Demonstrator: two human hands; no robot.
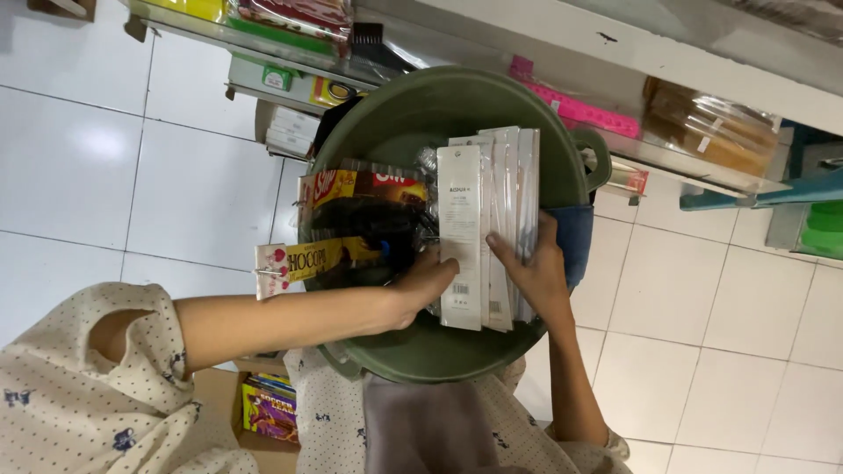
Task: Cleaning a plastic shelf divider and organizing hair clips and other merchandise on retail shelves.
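Hands sorted flat white packs in a green basin.
Left hand (428, 285) and right hand (533, 274) each gripped the white packs (487, 219) with closed fingers at frame centre, inside the basin (421, 110); snack sachets (364, 224) lay just left.

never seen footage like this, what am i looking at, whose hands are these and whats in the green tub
There is no machine here. One camera worn on a person's head looks straight down at their own two hands. The left hand and right hand both grip a stack of flat white packages over a round green basin. Brown and yellow snack sachets lie in the basin too. Around it are white floor tiles and a shop shelf of goods.
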